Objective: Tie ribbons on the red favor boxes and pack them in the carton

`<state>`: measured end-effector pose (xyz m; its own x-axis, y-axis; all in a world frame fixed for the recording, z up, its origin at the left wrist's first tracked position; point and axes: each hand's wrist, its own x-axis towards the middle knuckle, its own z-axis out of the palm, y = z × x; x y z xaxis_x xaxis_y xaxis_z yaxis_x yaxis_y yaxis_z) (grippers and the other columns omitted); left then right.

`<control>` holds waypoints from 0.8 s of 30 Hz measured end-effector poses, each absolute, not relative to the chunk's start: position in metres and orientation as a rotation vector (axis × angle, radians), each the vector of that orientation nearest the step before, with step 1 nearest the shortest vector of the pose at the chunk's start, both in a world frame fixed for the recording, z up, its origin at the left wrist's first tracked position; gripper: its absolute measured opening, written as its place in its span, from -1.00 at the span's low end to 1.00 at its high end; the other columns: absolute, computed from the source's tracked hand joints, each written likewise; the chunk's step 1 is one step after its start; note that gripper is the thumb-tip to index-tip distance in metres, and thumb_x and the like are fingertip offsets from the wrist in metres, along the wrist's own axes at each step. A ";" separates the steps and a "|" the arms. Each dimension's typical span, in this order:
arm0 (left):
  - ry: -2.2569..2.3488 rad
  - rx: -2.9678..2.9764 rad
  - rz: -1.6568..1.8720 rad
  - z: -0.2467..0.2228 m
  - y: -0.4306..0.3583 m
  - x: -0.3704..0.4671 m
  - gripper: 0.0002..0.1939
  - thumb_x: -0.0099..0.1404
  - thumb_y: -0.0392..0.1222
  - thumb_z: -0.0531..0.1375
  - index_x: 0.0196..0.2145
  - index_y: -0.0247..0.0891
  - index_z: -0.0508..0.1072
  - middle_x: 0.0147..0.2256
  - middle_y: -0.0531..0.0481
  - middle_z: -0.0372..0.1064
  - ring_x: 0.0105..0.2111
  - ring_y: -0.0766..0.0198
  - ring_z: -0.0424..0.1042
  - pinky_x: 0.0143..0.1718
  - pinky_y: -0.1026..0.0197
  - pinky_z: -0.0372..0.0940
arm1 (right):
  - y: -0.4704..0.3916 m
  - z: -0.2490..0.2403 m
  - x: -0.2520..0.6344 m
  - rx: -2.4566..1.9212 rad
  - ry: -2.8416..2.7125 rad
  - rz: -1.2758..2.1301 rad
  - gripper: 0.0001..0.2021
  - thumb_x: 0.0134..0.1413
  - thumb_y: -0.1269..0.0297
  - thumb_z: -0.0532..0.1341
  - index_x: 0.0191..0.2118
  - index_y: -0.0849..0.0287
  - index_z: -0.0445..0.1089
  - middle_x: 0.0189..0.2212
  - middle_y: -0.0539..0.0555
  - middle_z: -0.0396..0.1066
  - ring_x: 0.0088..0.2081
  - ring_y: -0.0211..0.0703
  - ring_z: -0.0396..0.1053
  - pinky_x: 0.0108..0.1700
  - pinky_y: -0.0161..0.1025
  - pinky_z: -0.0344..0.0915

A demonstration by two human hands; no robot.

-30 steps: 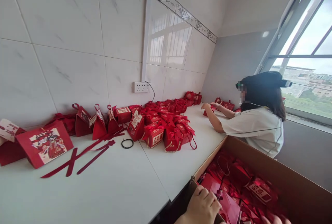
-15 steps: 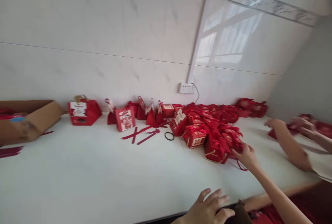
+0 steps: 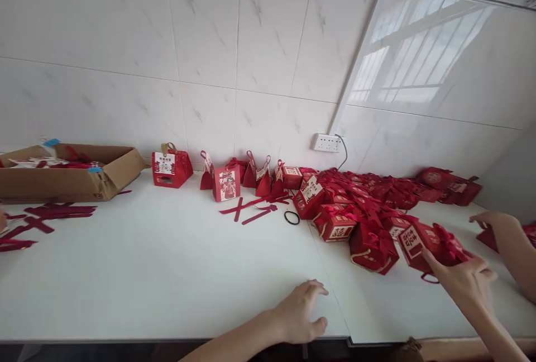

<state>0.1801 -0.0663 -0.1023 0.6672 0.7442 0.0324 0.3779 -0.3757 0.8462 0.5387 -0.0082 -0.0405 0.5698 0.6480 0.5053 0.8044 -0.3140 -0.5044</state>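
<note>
Your right hand (image 3: 460, 281) grips a red gift box (image 3: 427, 244) at the right end of the pile; the fingers are closed on its near side and it is tilted, a little lifted from the white counter (image 3: 167, 272). The box has a white label with a red double-happiness character on the end that faces left, and a red ribbon bow on top. Its long axis runs left to right, with the label end toward the other boxes. A loop of cord hangs below it.

Your left hand (image 3: 299, 314) lies flat on the counter near the front edge, fingers open, holding nothing, well apart from the right hand.

Just left of the held box sits the pile of red boxes (image 3: 360, 205), many with the same kind of label; the writing is too small to read. A black ring (image 3: 292, 217) and red ribbon strips (image 3: 251, 208) lie on the counter left of the pile. A cardboard box (image 3: 71, 175) stands at far left by the wall. Another person's hand (image 3: 489, 219) reaches in at the right edge, near your right hand.
</note>
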 end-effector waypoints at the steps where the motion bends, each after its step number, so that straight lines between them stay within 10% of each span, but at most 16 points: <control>1: 0.846 1.938 0.538 -0.096 -0.061 0.176 -0.37 0.09 -0.06 0.20 0.12 -0.25 0.21 0.17 -0.27 0.14 0.19 -0.03 0.14 0.21 -0.05 0.09 | -0.018 -0.028 0.531 -2.093 -1.132 -0.232 0.06 -0.21 -0.35 0.13 0.23 0.47 -0.02 -0.12 0.70 0.17 0.09 0.67 0.08 -0.13 0.34 0.24; 7: 0.678 1.785 0.792 -0.034 -0.006 0.158 -0.25 0.19 0.08 0.16 0.23 -0.19 -0.03 0.26 -0.23 -0.05 0.26 0.01 -0.02 0.16 -0.03 0.13 | -0.059 0.024 0.449 -1.326 -1.875 -0.379 -0.38 -0.03 0.03 0.20 0.11 0.20 0.04 -0.05 0.35 0.18 0.00 0.24 0.27 -0.06 0.15 0.33; 13: 0.536 1.671 0.921 0.030 0.014 0.116 -0.13 0.07 0.18 0.27 0.25 -0.03 0.02 0.28 -0.15 -0.06 0.25 -0.14 -0.04 0.09 -0.04 0.19 | -0.064 0.046 0.357 -1.094 -2.313 -0.174 -0.27 -0.18 0.31 0.27 0.15 0.19 -0.02 0.09 0.34 0.02 0.07 0.14 0.23 -0.19 -0.11 0.44; 17: 0.622 1.627 0.855 0.045 0.010 0.092 -0.24 0.17 0.12 0.20 0.24 -0.04 0.01 0.13 -0.14 0.21 0.08 -0.03 0.28 -0.01 0.01 0.29 | -0.051 0.051 0.325 -0.996 -2.329 -0.177 -0.26 -0.20 0.35 0.25 0.15 0.18 -0.04 0.09 0.35 0.00 0.07 0.15 0.24 -0.20 -0.10 0.45; 24: 1.109 1.797 0.812 0.043 0.026 0.083 -0.33 0.22 0.21 0.07 0.20 -0.03 0.01 0.19 -0.10 0.15 0.10 0.04 0.26 0.04 0.06 0.23 | -0.049 0.004 0.288 -1.399 -1.952 -0.248 -0.29 -0.14 0.22 0.32 0.13 0.15 0.00 0.07 0.33 0.06 0.04 0.21 0.27 -0.16 0.03 0.43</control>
